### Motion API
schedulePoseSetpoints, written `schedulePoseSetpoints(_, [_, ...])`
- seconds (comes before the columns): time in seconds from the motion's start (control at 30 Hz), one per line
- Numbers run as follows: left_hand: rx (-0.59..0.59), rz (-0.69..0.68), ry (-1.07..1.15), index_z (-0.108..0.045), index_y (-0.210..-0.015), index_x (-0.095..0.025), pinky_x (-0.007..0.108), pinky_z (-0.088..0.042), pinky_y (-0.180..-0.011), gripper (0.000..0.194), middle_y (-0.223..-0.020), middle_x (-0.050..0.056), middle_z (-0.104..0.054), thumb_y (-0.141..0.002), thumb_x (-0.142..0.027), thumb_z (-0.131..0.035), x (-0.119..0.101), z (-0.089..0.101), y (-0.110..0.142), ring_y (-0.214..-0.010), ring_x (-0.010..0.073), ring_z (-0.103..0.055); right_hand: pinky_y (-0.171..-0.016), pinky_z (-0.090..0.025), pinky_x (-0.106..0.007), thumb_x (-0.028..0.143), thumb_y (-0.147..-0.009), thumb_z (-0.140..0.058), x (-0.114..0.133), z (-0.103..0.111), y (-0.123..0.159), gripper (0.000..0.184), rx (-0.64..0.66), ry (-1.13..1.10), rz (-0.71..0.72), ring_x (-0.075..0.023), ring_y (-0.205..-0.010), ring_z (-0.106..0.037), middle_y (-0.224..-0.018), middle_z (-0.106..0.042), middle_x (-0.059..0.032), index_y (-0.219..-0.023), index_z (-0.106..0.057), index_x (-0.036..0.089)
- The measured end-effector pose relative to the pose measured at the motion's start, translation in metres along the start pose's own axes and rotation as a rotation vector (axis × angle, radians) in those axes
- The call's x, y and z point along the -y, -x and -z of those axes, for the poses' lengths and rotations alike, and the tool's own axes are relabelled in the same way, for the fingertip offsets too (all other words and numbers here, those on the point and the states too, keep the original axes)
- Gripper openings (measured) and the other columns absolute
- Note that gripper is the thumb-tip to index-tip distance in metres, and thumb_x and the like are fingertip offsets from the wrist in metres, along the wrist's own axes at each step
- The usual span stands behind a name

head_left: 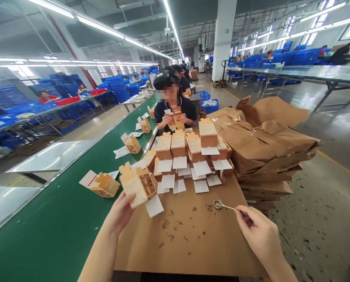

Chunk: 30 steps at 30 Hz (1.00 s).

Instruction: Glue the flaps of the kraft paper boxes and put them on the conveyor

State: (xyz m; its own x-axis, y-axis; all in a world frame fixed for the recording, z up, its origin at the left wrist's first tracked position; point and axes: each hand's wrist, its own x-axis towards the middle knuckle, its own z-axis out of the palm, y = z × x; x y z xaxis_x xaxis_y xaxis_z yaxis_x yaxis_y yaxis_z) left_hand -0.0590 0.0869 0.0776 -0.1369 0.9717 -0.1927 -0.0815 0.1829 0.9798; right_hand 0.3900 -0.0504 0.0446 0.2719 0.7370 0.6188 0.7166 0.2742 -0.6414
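Note:
My left hand [119, 213] grips a tan printed cardboard box [136, 184] in the air, with a white paper flap [154, 205] hanging from its lower end. My right hand [258, 231] pinches the thin gold handle of a small metal spoon [219, 204], whose round bowl hangs over a brown cardboard work surface [186, 239]. Dark specks are scattered on that surface. Several similar boxes [177, 145] stand close together beyond the spoon, each with a white paper flap.
A green conveyor belt [54, 231] runs along the left, carrying more boxes [106, 185]. Across it, a co-worker [175, 109] holds a box. A tall stack of flattened kraft cardboard [266, 149] lies to the right, and blue crates [295, 58] line the distant benches.

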Motion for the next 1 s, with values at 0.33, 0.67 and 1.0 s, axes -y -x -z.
schedulePoseSetpoints(0.33, [0.140, 0.123, -0.018, -0.083, -0.140, -0.027, 0.060, -0.070, -0.121, 0.081, -0.145, 0.018, -0.089, -0.075, -0.068, -0.109, 0.074, -0.055, 0.083, -0.140, 0.0457, -0.085, -0.062, -0.060, -0.029, 0.048, -0.125, -0.056, -0.018, -0.028, -0.001, 0.047, 0.181, 0.081, 0.018, -0.0180, -0.062, -0.072, -0.077, -0.078, -0.0034, -0.090, -0.080, 0.026])
schedulePoseSetpoints(0.67, [0.179, 0.174, -0.065, -0.076, -0.134, -0.023, 0.061, -0.070, -0.119, 0.097, -0.140, 0.019, -0.090, -0.059, -0.071, -0.116, 0.076, -0.054, 0.067, -0.136, 0.0449, -0.086, -0.063, -0.062, -0.028, 0.038, -0.122, -0.065, 0.022, -0.028, 0.027, 0.031, 0.207, -0.059, -0.060, -0.0171, -0.063, -0.072, -0.081, -0.080, -0.0030, -0.101, -0.085, 0.025])
schedulePoseSetpoints(1.0, [0.207, 0.120, -0.105, -0.067, -0.136, -0.026, 0.056, -0.073, -0.112, 0.094, -0.134, 0.015, -0.091, -0.065, -0.063, -0.115, 0.077, -0.058, 0.075, -0.125, 0.0390, -0.089, -0.063, -0.055, -0.022, 0.018, -0.115, -0.060, 0.063, -0.107, 0.082, 0.030, 0.432, -0.271, 0.002, -0.0138, -0.061, -0.064, -0.073, -0.067, 0.0023, -0.091, -0.075, 0.026])
